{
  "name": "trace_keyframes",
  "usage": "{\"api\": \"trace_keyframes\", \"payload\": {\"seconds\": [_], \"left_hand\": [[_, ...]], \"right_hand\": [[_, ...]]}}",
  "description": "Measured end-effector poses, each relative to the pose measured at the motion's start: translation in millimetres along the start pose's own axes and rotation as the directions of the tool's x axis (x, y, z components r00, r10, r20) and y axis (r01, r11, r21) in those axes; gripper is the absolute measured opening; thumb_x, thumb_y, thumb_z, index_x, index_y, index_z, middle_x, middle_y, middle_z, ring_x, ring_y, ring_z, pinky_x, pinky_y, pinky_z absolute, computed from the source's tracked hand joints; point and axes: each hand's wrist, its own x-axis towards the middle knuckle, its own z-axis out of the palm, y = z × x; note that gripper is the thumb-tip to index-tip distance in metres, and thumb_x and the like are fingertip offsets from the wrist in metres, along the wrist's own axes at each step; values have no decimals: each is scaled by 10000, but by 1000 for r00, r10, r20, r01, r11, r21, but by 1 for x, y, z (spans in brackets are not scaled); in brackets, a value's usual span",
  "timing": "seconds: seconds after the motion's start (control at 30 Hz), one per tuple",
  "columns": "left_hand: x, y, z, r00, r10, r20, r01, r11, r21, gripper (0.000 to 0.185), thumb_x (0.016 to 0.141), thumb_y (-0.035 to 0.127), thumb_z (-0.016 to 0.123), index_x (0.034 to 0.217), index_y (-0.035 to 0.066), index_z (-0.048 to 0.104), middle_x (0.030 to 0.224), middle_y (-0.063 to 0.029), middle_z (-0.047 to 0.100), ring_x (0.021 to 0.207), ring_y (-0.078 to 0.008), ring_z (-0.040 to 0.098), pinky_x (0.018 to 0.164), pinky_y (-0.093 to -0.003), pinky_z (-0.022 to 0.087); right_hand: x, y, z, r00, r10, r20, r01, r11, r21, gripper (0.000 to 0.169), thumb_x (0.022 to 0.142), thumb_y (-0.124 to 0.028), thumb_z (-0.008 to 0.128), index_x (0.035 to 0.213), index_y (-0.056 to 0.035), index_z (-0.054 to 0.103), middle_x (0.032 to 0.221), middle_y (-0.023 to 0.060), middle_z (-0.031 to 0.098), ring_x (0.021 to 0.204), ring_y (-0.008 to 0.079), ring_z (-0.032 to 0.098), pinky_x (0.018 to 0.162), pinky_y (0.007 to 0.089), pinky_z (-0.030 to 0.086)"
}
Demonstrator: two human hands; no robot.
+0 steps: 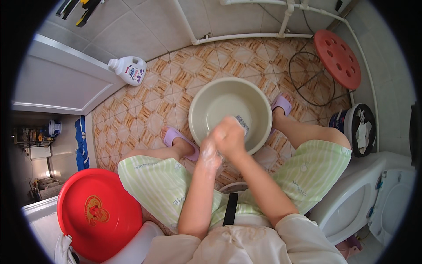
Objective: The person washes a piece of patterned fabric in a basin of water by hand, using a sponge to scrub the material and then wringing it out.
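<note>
My left hand (212, 147) and my right hand (229, 134) are pressed together above the front part of a cream plastic basin (214, 95). White suds cover the left wrist and the back of that hand. Motion blurs the fingers of both. A small grey-and-white patterned cloth (242, 124) sticks out past the far right side of my right fist; most of it is hidden by the hand. What the left fingers hold, if anything, is covered by the right hand. The basin stands on the tiled floor between my feet in lilac slippers (179, 142).
A white detergent bottle (132, 71) stands by the door (69, 76). To my left a large red basin (115, 227) leans tilted. At right are a toilet (346, 204), a bucket with crumpled paper (362, 130) and a red round stool (338, 59). White pipes (244, 36) follow the wall.
</note>
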Motion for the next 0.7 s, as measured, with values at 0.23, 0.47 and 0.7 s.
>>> {"api": "trace_keyframes", "payload": {"seconds": [0.23, 0.47, 0.7], "left_hand": [[28, -16, -42, 910, 216, 355, -237, 971, 16, 213, 921, 212, 476, 1034, 40, 530, 939, -38, 576, 844, -135, 571, 702, -280, 483], [16, -19, -30, 857, 179, 483, -74, 971, -229, 244, 927, 258, 469, 1040, 50, 530, 940, -34, 571, 855, -129, 567, 731, -301, 480], [-3, -4, -2, 999, 29, 32, -33, 988, 150, 332, 910, 318, 489, 1137, 77, 516, 1009, -39, 584, 919, -149, 575, 773, -307, 486]], "right_hand": [[-14, -41, 0, 969, -247, -22, 245, 967, -75, 147, 735, -165, 585, 643, -51, 576, 672, 131, 552, 568, 313, 547, 502, 411, 440], [1, -19, -3, 994, -109, 15, 110, 980, -165, 223, 758, -161, 591, 583, -39, 528, 608, 140, 523, 532, 325, 526, 507, 390, 436], [20, 1, -11, 1000, -22, 2, 22, 982, -188, 212, 734, -144, 608, 545, -92, 526, 570, 55, 515, 504, 248, 545, 454, 356, 446]]}}
